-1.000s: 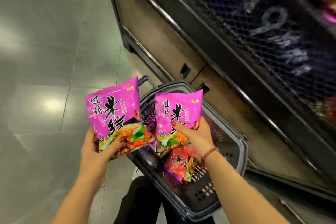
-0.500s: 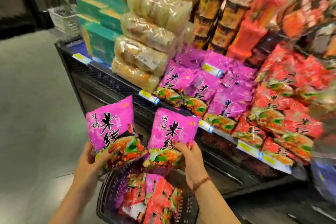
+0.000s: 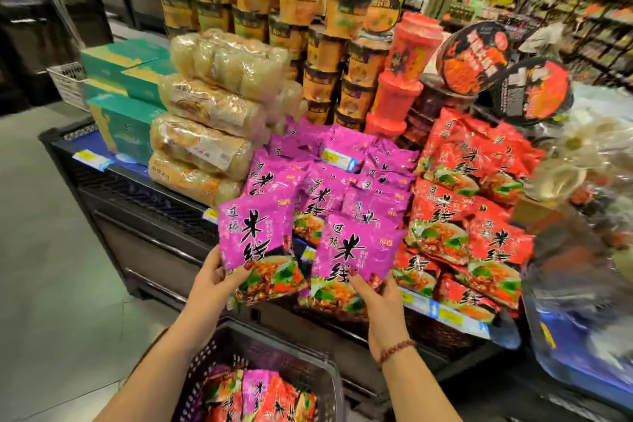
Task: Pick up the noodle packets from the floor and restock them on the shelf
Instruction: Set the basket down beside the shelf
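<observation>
Now each of the hands grips one purple noodle packet by its lower edge: the left hand (image 3: 210,288) holds the left packet (image 3: 257,243), the right hand (image 3: 380,298) the right packet (image 3: 349,260), both at lower centre before the shelf (image 3: 113,178). Best lay them flat on the purple stack (image 3: 329,178), print upward. The basket (image 3: 274,363) at the bottom is cut off; its contents are blurred.

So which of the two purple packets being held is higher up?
The purple packet in the left hand: its top edge sits above that of the packet in the right hand, which hangs lower.
</observation>
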Tool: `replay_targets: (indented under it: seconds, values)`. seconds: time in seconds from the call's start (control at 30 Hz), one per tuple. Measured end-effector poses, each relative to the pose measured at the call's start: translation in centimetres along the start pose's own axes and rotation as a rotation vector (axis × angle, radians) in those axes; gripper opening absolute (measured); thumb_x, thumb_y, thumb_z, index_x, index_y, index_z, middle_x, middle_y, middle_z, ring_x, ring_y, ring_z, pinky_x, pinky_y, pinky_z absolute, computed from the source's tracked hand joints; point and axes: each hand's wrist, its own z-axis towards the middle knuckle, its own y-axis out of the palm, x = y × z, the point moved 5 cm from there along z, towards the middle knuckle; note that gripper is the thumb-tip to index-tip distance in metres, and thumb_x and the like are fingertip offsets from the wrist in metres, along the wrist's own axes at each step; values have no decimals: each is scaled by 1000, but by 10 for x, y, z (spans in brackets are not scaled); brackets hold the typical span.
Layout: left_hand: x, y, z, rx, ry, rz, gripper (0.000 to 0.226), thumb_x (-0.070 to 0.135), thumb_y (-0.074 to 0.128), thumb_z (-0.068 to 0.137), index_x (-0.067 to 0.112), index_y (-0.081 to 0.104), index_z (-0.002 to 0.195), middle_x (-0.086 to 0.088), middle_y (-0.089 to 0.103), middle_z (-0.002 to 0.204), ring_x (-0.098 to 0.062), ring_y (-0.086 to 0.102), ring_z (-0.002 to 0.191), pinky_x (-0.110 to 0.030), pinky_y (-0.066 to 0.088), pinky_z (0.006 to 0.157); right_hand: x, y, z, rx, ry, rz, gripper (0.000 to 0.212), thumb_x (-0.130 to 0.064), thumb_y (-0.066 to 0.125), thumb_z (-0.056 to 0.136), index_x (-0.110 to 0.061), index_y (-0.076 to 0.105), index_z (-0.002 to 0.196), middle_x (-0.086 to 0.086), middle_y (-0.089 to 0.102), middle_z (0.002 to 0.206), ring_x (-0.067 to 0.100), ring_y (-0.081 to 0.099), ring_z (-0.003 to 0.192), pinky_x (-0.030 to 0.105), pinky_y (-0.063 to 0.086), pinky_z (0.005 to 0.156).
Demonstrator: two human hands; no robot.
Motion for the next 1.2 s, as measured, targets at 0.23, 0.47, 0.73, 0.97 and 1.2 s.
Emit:
replay_targets:
  seconds: [0.23, 0.47, 0.73, 0.97, 1.2]
  values:
    - [3, 55, 77, -13, -22, 186, 61, -1, 61, 91, 15, 37, 145, -1, 63, 124, -13, 58, 111, -8, 48, 79, -15, -26, 63, 56, -58, 0, 44, -11, 72, 85, -20, 54, 124, -7, 65, 110, 7, 59, 101, 23, 43, 77]
    - [4, 80, 135, -37, -81, 420, 76, 10, 59, 95, 19, 13, 155, 2, 28, 153, -14, 27, 140, -18, 25, 101, -17, -20, 115, 39, -124, -125, 44, -7, 69, 87, -22, 49, 122, -10, 61, 107, -6, 56, 91, 17, 45, 83]
    - [-13, 93, 151, -119, 27, 781, 65, 17, 59, 96, 11, 25, 152, 1, 24, 156, -19, 15, 148, -20, 13, 110, 16, -29, 118, 110, -132, -340, 75, -17, 71, 87, -9, 29, 148, 10, 43, 146, 24, 41, 135, 45, 33, 114]
    - [10, 104, 138, -9, 405, 946, 84, 2, 69, 87, 8, 17, 153, -9, 29, 150, -10, 20, 137, 10, 7, 95, 2, -37, 106, 225, -243, -484, 76, -15, 75, 83, -13, 30, 144, 5, 46, 137, 17, 45, 125, 31, 39, 103]
    - [-22, 115, 131, -227, 843, 1490, 71, 67, 33, 93, 37, 12, 154, 8, -9, 164, -24, -13, 150, -54, 12, 115, -14, -5, 92, 219, -955, -1438, 80, -31, 71, 84, -24, 25, 150, 17, 17, 155, 37, 17, 143, 46, 3, 121]
